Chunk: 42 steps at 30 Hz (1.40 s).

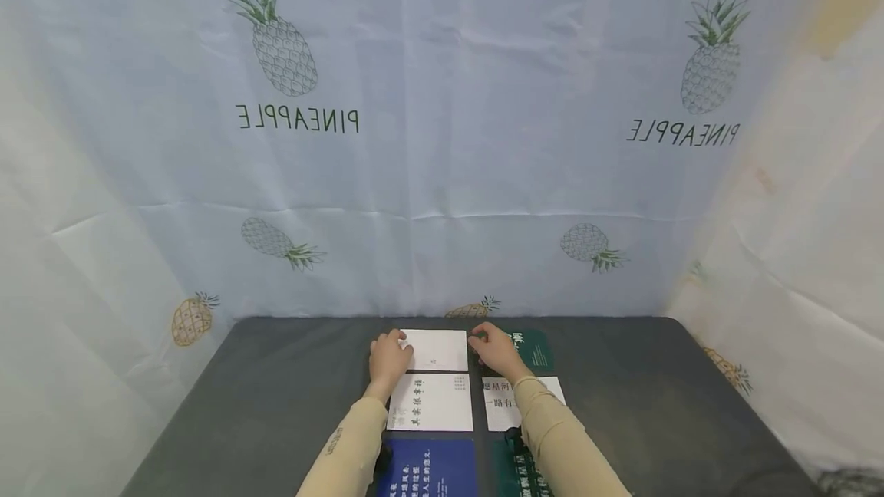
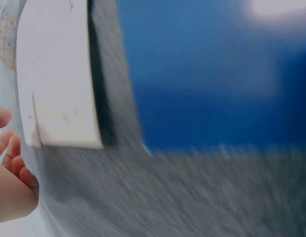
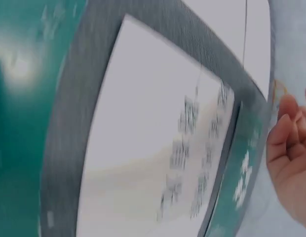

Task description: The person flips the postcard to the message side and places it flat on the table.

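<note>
Card [image 1: 440, 351] lies white near the table's [image 1: 290, 382] far edge; my left hand [image 1: 389, 361] overlaps its left side, gripping or not, can't tell; my right hand [image 1: 499, 351], loosely curled, empty, by its right.

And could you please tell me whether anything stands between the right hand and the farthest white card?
Nothing visible does: the right hand is by the right edge of the farthest white card; whether they touch is unclear.
</note>
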{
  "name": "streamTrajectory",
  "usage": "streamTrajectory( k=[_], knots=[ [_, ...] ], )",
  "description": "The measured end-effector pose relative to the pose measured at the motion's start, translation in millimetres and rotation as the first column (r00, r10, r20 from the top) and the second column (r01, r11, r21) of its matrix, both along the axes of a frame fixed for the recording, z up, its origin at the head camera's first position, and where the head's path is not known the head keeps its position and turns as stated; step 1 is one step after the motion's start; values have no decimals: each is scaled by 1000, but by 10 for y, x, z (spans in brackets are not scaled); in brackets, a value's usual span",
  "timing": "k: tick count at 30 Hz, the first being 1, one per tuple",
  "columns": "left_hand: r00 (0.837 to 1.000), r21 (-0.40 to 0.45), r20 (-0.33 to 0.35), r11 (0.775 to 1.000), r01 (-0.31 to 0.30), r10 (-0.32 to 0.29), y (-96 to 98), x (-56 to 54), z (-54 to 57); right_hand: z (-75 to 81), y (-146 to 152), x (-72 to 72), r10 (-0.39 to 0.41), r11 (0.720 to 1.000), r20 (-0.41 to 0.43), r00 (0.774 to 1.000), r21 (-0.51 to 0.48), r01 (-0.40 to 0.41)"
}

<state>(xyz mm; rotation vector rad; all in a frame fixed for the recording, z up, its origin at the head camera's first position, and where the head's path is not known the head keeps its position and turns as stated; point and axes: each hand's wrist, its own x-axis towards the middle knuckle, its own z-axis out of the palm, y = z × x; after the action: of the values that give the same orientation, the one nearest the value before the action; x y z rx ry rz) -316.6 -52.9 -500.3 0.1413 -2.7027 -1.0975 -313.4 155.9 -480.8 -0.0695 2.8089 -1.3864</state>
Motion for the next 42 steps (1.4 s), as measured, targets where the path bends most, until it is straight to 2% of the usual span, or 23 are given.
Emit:
streamTrajectory(
  k=[5,8,13,17,20,24,30,38,42],
  knots=[
    [992,-42,-85,995,94,-98,258,-18,122,75,286,-28,-15,1000,-9,1000,-19,15],
    [979,-55,-86,982,179,-183,458,13,163,75,497,-28,-65,998,6,998,-11,65],
    [947,-1,-9,947,320,-320,765,96,155,5,804,20,-155,987,-4,988,36,155],
    [920,130,73,918,375,-386,938,157,147,-83,965,99,-225,967,-45,973,109,229],
    [900,262,134,891,371,-415,1028,186,136,-153,1044,150,-280,951,-37,959,127,282],
    [891,385,194,867,315,-410,1098,174,123,-180,1093,171,-328,940,-8,945,98,327],
    [884,453,227,848,275,-409,1096,137,109,-179,1078,148,-387,922,28,922,36,386],
    [884,538,236,812,227,-403,1061,130,88,-211,1054,127,-455,875,106,884,-130,466],
    [885,551,239,806,214,-399,1057,132,77,-192,1053,166,-444,866,132,886,-192,462]
  ],
)
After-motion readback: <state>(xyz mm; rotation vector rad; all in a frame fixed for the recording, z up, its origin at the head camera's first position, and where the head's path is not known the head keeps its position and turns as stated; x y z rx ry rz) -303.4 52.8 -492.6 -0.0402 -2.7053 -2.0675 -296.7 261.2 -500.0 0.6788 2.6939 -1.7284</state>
